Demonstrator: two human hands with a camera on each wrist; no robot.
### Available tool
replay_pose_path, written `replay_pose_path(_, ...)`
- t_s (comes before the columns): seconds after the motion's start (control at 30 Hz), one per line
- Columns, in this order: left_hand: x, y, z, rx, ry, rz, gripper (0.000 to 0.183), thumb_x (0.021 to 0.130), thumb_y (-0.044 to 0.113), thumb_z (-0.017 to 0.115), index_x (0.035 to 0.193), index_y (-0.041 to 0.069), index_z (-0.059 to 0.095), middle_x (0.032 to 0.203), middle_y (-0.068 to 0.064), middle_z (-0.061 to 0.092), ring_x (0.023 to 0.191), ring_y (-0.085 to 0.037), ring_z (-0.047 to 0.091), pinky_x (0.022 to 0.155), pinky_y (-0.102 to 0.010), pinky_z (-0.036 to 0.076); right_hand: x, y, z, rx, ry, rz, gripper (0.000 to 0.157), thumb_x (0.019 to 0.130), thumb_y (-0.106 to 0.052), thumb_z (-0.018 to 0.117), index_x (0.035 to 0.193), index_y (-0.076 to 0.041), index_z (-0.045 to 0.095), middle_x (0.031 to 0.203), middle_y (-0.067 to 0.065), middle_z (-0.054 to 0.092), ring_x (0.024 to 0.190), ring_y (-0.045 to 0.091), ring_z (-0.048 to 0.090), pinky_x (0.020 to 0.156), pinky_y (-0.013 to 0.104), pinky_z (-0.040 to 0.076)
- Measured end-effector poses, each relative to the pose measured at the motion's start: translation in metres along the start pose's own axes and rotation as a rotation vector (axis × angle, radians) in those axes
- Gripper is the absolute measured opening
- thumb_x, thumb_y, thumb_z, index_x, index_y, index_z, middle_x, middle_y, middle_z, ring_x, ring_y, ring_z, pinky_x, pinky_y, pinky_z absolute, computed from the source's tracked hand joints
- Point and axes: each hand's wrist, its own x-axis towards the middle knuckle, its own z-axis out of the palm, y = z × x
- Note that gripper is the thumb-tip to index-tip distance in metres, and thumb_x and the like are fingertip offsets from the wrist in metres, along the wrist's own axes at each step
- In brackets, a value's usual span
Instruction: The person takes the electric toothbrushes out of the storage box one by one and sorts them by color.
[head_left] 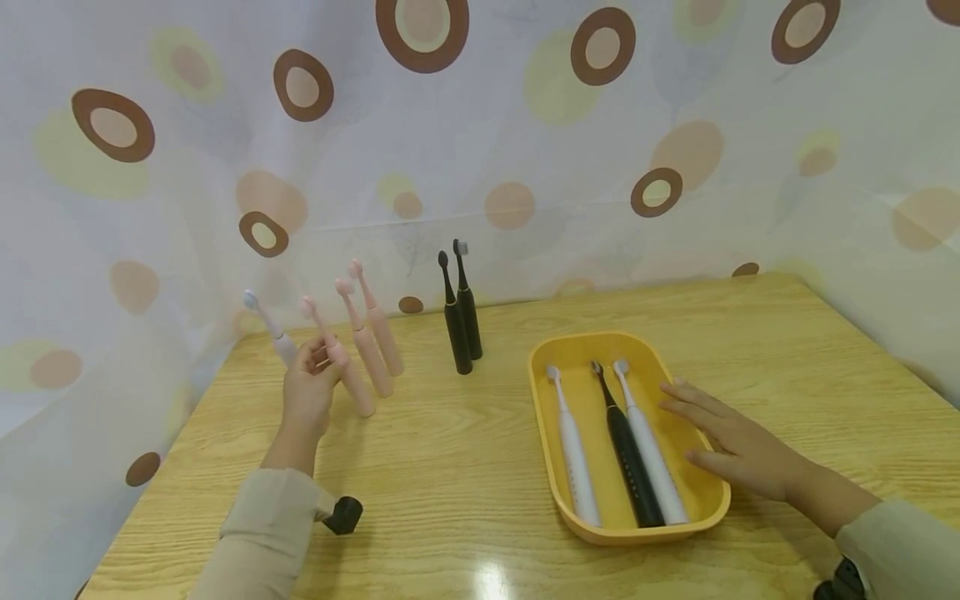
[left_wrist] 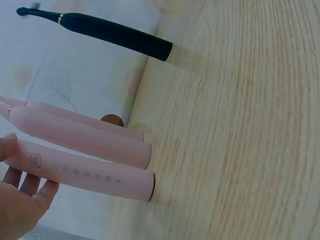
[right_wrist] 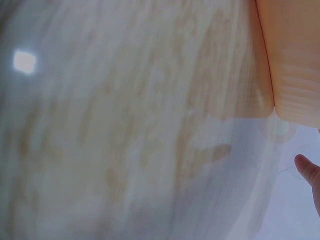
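In the head view my left hand [head_left: 306, 396] pinches a pink electric toothbrush [head_left: 352, 379] by its upper handle, brush head up. The left wrist view shows the thumb and fingers on either side of this toothbrush [left_wrist: 95, 172], below its button. Two more pink toothbrushes [head_left: 371, 358] stand just right of it, and a white one [head_left: 283, 343] stands behind the hand, its lower part hidden. At the right rim of a yellow tray [head_left: 553, 475], my right hand [head_left: 738, 446] is spread with straight fingers. Its thumb [right_wrist: 307, 170] shows in the right wrist view.
Inside the tray lie a white toothbrush [head_left: 577, 467], a black one [head_left: 633, 462] and another white one [head_left: 658, 462]. Two black toothbrushes [head_left: 457, 333] stand upright near the back edge of the wooden table [head_left: 450, 483]. A patterned curtain [head_left: 510, 125] hangs behind.
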Motion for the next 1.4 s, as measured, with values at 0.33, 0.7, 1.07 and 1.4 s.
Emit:
replay_pose_path(0.33,0.010,-0.007,0.001,0.071,-0.002,0.052,0.044,0.087,0.001,0.048,0.129,0.002,0.034,0.119,-0.014,0.037,0.110,-0.025,0.037,0.091,-0.034,0.036,0.000,-0.002,0.000,-0.004,-0.006,0.024,0.056,0.081,-0.010,0.057,0.131,-0.007,0.034,0.139,0.013,0.021,0.128,0.009,0.005,0.091,0.058,0.021)
replay_pose_path(0.7,0.006,-0.010,0.000,0.094,0.004,0.071,0.042,0.087,0.000,0.047,0.127,0.003,0.037,0.120,-0.014,0.039,0.110,-0.026,0.038,0.091,-0.035,0.036,0.000,-0.004,0.000,-0.023,0.003,0.006,0.056,0.080,-0.010,0.058,0.131,-0.007,0.035,0.138,0.011,0.022,0.128,0.010,0.007,0.091,0.057,0.023)
replay_pose_path(1.07,0.006,-0.011,-0.003,0.103,-0.030,0.091,0.043,0.087,0.003,0.049,0.127,0.002,0.034,0.120,-0.015,0.038,0.109,-0.026,0.038,0.091,-0.035,0.036,-0.001,-0.004,0.000,-0.024,0.006,0.004,0.056,0.081,-0.010,0.058,0.131,-0.007,0.035,0.138,0.011,0.022,0.128,0.010,0.007,0.100,0.039,0.019)
replay_pose_path(1.4,0.008,-0.011,-0.003,0.083,0.003,0.087,0.040,0.084,0.001,0.053,0.121,-0.001,0.041,0.109,-0.009,0.044,0.098,-0.016,0.041,0.085,-0.028,0.039,-0.001,-0.003,0.000,-0.032,0.002,0.013,0.056,0.080,-0.010,0.058,0.131,-0.007,0.035,0.138,0.011,0.023,0.128,0.011,0.008,0.096,0.050,0.023)
